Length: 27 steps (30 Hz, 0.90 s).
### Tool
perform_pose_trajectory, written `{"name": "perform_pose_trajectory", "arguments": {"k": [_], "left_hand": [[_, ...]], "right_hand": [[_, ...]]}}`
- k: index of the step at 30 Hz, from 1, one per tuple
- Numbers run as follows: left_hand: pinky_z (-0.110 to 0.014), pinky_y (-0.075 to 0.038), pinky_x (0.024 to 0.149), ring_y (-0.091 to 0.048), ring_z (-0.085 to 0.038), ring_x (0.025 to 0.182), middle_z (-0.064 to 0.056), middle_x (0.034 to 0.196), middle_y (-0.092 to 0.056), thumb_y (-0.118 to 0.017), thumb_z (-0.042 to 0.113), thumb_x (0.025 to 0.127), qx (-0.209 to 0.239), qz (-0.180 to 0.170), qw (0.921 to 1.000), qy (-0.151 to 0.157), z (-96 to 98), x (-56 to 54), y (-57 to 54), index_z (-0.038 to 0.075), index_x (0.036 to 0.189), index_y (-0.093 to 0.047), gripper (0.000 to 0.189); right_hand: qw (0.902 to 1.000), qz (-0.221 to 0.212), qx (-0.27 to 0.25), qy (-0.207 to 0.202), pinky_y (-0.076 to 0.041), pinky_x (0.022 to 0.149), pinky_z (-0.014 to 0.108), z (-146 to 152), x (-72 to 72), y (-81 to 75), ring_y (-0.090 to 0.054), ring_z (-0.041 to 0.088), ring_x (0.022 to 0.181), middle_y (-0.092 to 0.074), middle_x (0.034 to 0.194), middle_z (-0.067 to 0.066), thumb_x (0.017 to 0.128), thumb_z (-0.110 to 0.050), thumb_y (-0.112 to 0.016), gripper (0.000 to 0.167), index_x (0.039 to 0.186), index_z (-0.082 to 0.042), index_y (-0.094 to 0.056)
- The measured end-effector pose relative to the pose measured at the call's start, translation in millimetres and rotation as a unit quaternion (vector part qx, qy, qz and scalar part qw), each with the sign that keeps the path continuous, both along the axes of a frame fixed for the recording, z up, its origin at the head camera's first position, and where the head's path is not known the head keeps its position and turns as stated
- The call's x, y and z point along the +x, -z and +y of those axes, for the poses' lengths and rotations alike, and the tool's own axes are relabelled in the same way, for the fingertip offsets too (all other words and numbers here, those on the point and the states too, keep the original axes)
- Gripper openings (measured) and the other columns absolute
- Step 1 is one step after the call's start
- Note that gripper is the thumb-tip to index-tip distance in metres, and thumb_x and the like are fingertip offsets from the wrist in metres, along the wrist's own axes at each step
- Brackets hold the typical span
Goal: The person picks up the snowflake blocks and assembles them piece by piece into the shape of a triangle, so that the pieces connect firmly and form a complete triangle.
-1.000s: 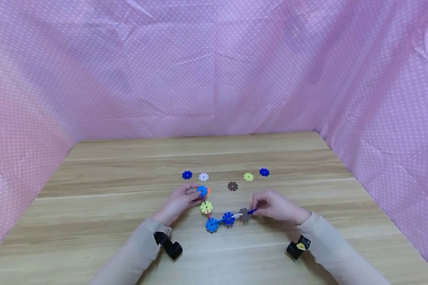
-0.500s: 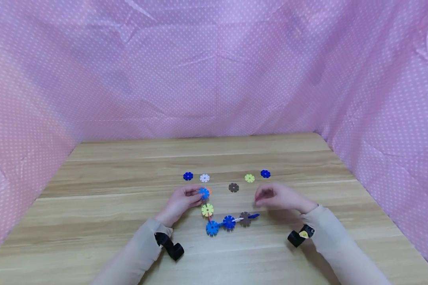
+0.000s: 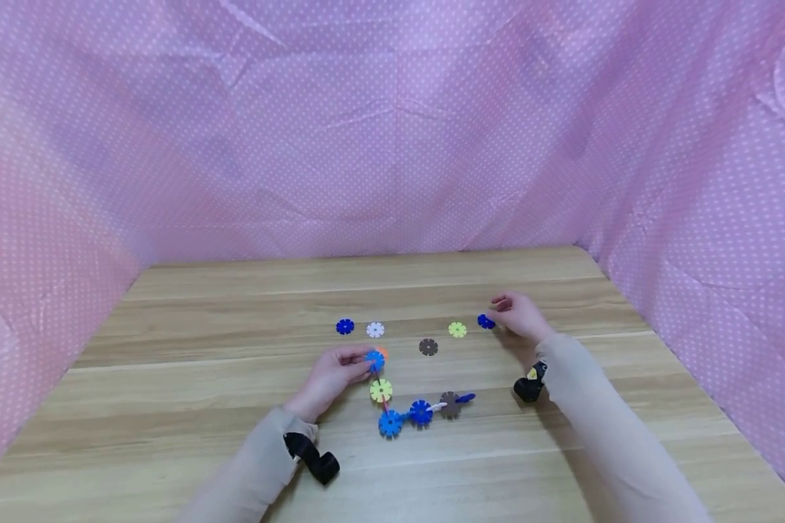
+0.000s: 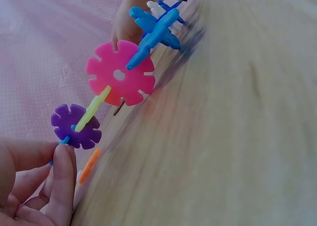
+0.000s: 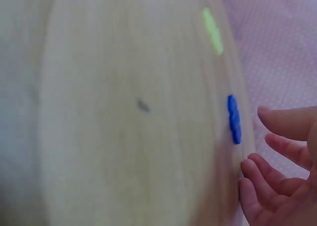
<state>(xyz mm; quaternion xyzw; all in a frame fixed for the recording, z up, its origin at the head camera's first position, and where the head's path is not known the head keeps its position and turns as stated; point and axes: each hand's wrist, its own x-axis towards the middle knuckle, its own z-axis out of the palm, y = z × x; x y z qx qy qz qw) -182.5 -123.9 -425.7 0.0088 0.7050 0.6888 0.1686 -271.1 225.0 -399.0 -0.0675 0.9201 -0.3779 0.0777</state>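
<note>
**Presently gripped at one end: chain of notched discs (image 3: 389,423)**

The chain is located toward the near middle of the wooden surface (image 3: 432,483), bent into an L shape. Its end light blue disc (image 3: 373,357) is pinched between thumb and fingers of the left hand (image 3: 332,374). From that end, a purple disc (image 4: 68,118), a yellow link (image 3: 376,391) and a pink disc (image 4: 105,70) are joined in turn. At the bend, two light blue discs are slotted together; beyond them, a dark blue link (image 3: 416,412), a white link (image 3: 437,407), a brown link (image 3: 451,410) and an edge-on blue end piece (image 3: 466,398) are attached.

The right hand (image 3: 522,317) is positioned at a loose blue disc (image 3: 483,321), with thumb and fingers spread apart; whether contact is made cannot be determined. To the left of that disc, a loose yellow disc (image 3: 453,330), a loose brown disc (image 3: 424,347), a loose white disc (image 3: 371,330) and a far-left blue disc (image 3: 341,327) are laid flat. An orange disc (image 4: 89,165) is partly covered by the gripped end in the head view.

Black cameras (image 3: 328,468) are worn at both wrists, over beige sleeves (image 3: 242,468). The surface is bordered by pink dotted cloth (image 3: 392,152).
</note>
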Motion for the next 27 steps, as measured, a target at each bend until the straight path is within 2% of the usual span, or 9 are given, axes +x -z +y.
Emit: {"name": "perform_pose_trajectory", "arguments": {"k": [7,11,18,23,27], "left_hand": [[-0.027,-0.053,0.088,-0.065,-0.013,0.099,-0.021,0.121,-0.062,-0.057,-0.001,0.091,0.0,0.001,1.0,-0.008,-0.4,2.4,0.4,-0.007,0.123,-0.058,0.032],[-0.028,-0.053,0.089,-0.065,-0.014,0.099,-0.021,0.121,-0.062,-0.058,0.0,0.091,0.001,0.002,1.0,-0.006,-0.9,3.4,-0.2,-0.007,0.123,-0.058,0.033],[-0.029,-0.053,0.089,-0.065,-0.013,0.099,-0.021,0.121,-0.062,-0.058,0.001,0.091,-0.003,0.006,1.0,-0.005,0.4,3.9,-0.4,-0.007,0.123,-0.058,0.032],[-0.029,-0.053,0.088,-0.065,-0.014,0.098,-0.022,0.121,-0.062,-0.058,0.001,0.091,-0.009,0.005,0.9999,-0.011,1.3,3.8,0.3,-0.007,0.122,-0.058,0.032],[-0.029,-0.054,0.087,-0.066,-0.016,0.098,-0.022,0.119,-0.063,-0.058,0.0,0.09,-0.012,0.003,0.9997,-0.019,2.0,3.4,0.7,-0.006,0.121,-0.059,0.032]], "right_hand": [[0.9994,-0.006,0.027,-0.019,-0.05,0.084,0.043,-2.0,-4.3,0.2,-0.059,0.035,0.098,-0.061,0.109,0.026,0.085,-0.025,-0.069,0.048,0.116,0.009,-0.056],[0.9988,-0.017,0.043,-0.015,-0.048,0.088,0.045,-5.3,-7.4,3.2,-0.059,0.034,0.099,-0.062,0.108,0.024,0.085,-0.017,-0.07,0.04,0.114,0.007,-0.059],[0.9975,-0.015,0.065,-0.022,-0.049,0.082,0.04,-8.0,-6.5,3.9,-0.059,0.027,0.091,-0.064,0.098,0.018,0.086,-0.012,-0.068,0.032,0.11,0.006,-0.062],[0.9989,-0.013,0.045,-0.005,-0.044,0.068,0.029,-8.3,-0.7,4.4,-0.052,0.018,0.077,-0.06,0.082,0.007,0.085,-0.014,-0.069,0.019,0.093,0.003,-0.064],[0.9993,-0.035,-0.007,0.006,-0.041,0.061,0.024,-12.1,6.1,6.2,-0.048,0.013,0.069,-0.057,0.074,-0.001,0.089,-0.019,-0.066,0.019,0.084,-0.001,-0.062]]}}
